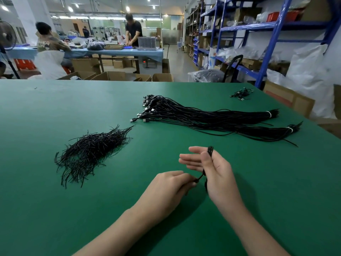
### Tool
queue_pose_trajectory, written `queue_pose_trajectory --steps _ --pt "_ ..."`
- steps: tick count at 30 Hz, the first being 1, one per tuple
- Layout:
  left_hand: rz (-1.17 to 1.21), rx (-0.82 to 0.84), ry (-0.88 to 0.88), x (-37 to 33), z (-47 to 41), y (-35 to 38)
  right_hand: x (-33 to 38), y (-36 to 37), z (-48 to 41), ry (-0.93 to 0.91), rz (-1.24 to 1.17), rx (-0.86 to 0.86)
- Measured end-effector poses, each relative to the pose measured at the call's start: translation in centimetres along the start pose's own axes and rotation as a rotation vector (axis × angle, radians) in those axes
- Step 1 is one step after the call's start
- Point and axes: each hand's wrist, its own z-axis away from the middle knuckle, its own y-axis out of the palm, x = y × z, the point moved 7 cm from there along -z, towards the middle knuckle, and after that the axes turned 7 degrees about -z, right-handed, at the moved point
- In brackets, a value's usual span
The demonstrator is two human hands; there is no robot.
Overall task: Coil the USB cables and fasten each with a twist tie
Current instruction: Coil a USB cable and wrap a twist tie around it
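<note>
My right hand (212, 169) holds a coiled black USB cable (210, 150) upright, thumb pressed against it, the other fingers stretched out to the left. The coil's top loop sticks out above the thumb. My left hand (171, 183) pinches the black twist tie (200, 177) at the coil's lower part. A heap of loose black twist ties (88, 152) lies on the green table (55, 111) to the left. Two long bundles of uncoiled USB cables (203, 115) lie beyond my hands, bound with white bands at their right ends.
A small pile of coiled cables (241, 93) lies at the table's far right corner. Blue shelving (265, 52) with boxes and bags stands on the right. Cardboard boxes sit beyond the far edge. Several people work at a blue table in the background.
</note>
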Motion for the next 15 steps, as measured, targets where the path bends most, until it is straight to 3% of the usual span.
queue_pose_trajectory --steps 4,8,12,15 --pt "-0.186 -0.14 0.071 -0.1 -0.1 -2.0 -0.5 0.3 0.6 -0.049 0.469 0.056" --pt "-0.297 -0.229 0.126 0.4 -0.3 -3.6 -0.8 0.6 0.8 0.002 0.732 0.168" --pt "-0.249 -0.327 0.124 0.8 -0.2 -4.7 -1.0 1.2 1.1 -0.008 0.813 0.256" --pt "-0.233 -0.304 0.152 0.9 -0.3 -4.9 -0.9 1.2 1.4 0.009 0.807 0.305"
